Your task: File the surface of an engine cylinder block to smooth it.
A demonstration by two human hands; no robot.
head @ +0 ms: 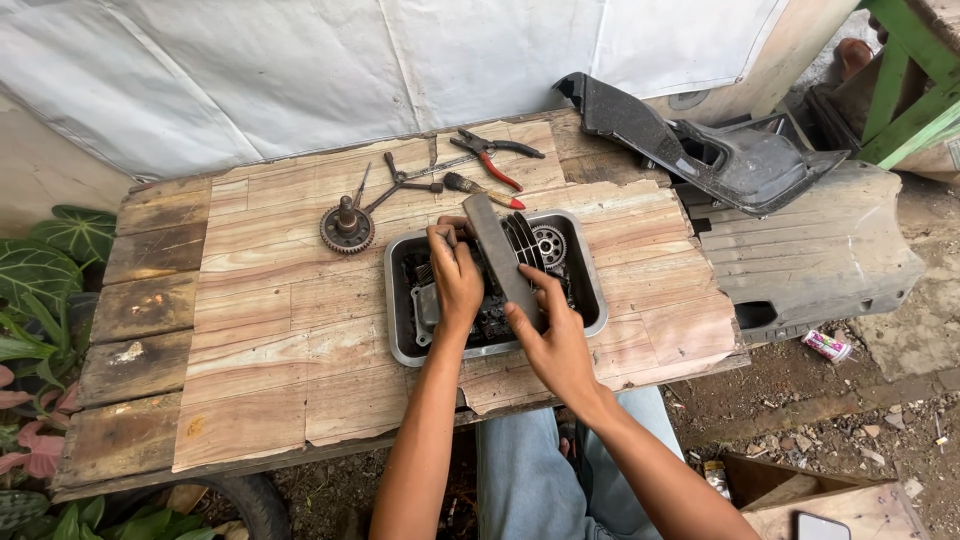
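- Gripping a grey bar (500, 262) over the tray (596, 300), right hand (555, 340) is closed on its lower end
- Left hand (455, 280) curls into the tray; its hold is hidden
- Bare table (260, 330) lies at nine o'clock; tools (470, 165) crowd twelve

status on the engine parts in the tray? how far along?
Done: a gear with its shaft lies out on the wooden table, beside pliers and a brush. In hand: left hand and right hand hold a flat grey bar over the metal tray. Left: a gear and oily parts sit in the tray.
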